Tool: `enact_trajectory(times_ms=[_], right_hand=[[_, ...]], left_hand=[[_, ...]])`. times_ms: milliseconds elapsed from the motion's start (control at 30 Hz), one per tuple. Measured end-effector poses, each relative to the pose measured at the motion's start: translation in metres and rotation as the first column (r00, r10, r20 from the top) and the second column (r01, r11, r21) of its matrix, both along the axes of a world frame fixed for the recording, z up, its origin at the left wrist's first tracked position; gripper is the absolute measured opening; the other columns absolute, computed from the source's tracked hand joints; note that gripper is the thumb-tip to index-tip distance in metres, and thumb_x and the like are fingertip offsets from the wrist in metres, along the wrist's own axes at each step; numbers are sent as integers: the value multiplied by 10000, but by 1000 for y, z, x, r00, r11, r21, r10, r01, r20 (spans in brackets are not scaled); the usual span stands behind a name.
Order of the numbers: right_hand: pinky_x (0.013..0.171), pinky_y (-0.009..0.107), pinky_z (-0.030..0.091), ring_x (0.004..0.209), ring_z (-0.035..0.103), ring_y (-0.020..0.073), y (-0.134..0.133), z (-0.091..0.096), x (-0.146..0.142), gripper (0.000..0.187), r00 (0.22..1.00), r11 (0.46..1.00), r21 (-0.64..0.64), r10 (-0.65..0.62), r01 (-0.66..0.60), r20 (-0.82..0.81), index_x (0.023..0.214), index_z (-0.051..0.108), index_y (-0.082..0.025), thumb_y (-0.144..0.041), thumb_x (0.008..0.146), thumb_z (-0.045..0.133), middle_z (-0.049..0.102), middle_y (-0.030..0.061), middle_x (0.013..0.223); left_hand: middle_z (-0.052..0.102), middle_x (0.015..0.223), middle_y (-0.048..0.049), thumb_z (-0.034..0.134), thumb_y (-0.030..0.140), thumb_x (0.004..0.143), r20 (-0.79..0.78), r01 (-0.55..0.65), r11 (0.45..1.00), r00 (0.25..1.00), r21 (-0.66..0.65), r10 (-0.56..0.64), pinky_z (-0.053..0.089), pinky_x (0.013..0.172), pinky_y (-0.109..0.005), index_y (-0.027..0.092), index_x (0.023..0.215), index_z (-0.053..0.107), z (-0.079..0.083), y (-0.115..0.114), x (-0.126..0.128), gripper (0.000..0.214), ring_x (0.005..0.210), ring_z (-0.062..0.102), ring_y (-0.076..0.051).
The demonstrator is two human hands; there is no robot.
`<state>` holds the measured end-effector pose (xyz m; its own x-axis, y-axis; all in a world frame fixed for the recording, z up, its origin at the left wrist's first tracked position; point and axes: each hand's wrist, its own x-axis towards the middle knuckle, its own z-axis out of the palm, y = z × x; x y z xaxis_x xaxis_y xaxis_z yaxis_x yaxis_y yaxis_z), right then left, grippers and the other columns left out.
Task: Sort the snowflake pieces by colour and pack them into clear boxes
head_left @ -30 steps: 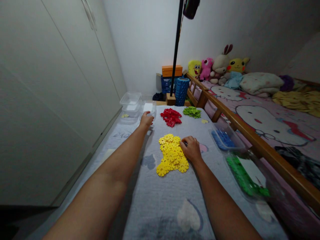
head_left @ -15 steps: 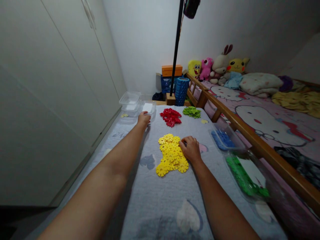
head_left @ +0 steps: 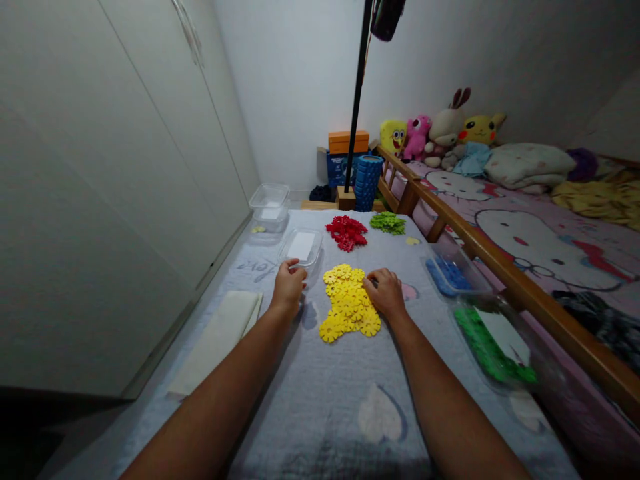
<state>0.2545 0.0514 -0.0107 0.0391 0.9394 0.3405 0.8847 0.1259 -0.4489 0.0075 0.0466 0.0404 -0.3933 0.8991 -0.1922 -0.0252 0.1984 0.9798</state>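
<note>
A heap of yellow flower-shaped plastic pieces (head_left: 349, 308) lies on the grey blanket (head_left: 320, 393) in front of me. My right hand (head_left: 387, 294) rests against the heap's right side, fingers curled on the pieces. My left hand (head_left: 289, 288) grips the near rim of a clear empty plastic container (head_left: 301, 247), which stands just left of the yellow heap.
Red pieces (head_left: 345, 232) and light green pieces (head_left: 387, 223) lie farther back. Clear tubs hold blue pieces (head_left: 450, 275) and green pieces (head_left: 487, 347) at the right, by the wooden bed rail (head_left: 520, 287). Stacked clear containers (head_left: 270, 203) stand by the white wardrobe (head_left: 100, 187). A folded cloth (head_left: 220, 337) lies left.
My left hand has pulled the clear container back from the stack toward me, beside the yellow heap. My right hand stays on the heap.
</note>
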Motion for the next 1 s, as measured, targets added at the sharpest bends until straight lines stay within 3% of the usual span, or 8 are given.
enact_trajectory(times_ms=[200,367,467,533,600,700,800,1000], right_hand=[[892,342,398,966,584,229,2,-2,3,164,1000,1000,23,19,-18,-24,860,717,-222,-304,908,584,704,63,970],[924,357,423,969,605,232,3,-1,3,202,997,1000,21,20,-19,-79,949,728,-213,-320,905,562,736,73,1007],[964,378,435,1054,622,246,3,0,-1,278,993,999,8,48,-47,-112,1104,716,-202,-312,901,561,742,92,1135],[990,388,438,1098,629,247,3,1,-5,314,988,995,-2,94,-95,-123,1162,702,-201,-298,897,565,736,99,1192],[997,392,445,1103,639,242,1,2,-8,305,981,989,-13,147,-150,-125,1153,707,-207,-294,897,567,739,97,1197],[993,393,451,1085,651,236,-1,3,-12,263,971,979,-22,201,-205,-128,1094,724,-216,-300,905,562,752,87,1165],[1016,412,431,1103,637,249,-3,7,-14,252,975,981,-16,188,-192,-120,1073,734,-224,-308,903,567,756,80,1153],[1067,443,350,1176,574,271,-10,21,-25,246,970,976,46,216,-212,-110,1089,732,-220,-316,912,590,742,88,1190]], left_hand=[[632,1104,-80,631,250,727,36,119,992,992,-37,-118,555,705,-299,266,1174,562,-3,-81,3,452,910,673,-183],[609,1205,-108,639,308,758,-149,189,981,970,-44,-194,569,782,-395,294,1217,608,6,-119,-1,461,996,660,-249],[569,1224,-107,668,325,757,-460,196,969,881,150,-107,510,973,-461,292,1178,657,14,-113,-6,423,1126,599,-289],[557,1259,-118,681,310,766,-667,223,949,745,223,-19,414,1093,-507,276,1165,674,16,-99,-9,400,1232,538,-328],[537,1343,-144,744,350,744,-790,218,959,613,179,8,350,1126,-554,263,1154,687,13,-83,-12,423,1292,482,-377],[507,1421,-156,811,462,698,-875,253,961,484,113,-25,310,1136,-581,257,1143,691,2,-66,-12,504,1359,409,-415],[534,1403,-151,815,466,706,-894,268,953,447,139,5,301,1148,-564,261,1079,696,-10,-61,-10,442,1371,396,-411],[626,1243,-133,734,428,801,-888,292,933,456,210,57,345,1096,-504,255,1058,676,-21,-64,-9,315,1238,520,-352]])
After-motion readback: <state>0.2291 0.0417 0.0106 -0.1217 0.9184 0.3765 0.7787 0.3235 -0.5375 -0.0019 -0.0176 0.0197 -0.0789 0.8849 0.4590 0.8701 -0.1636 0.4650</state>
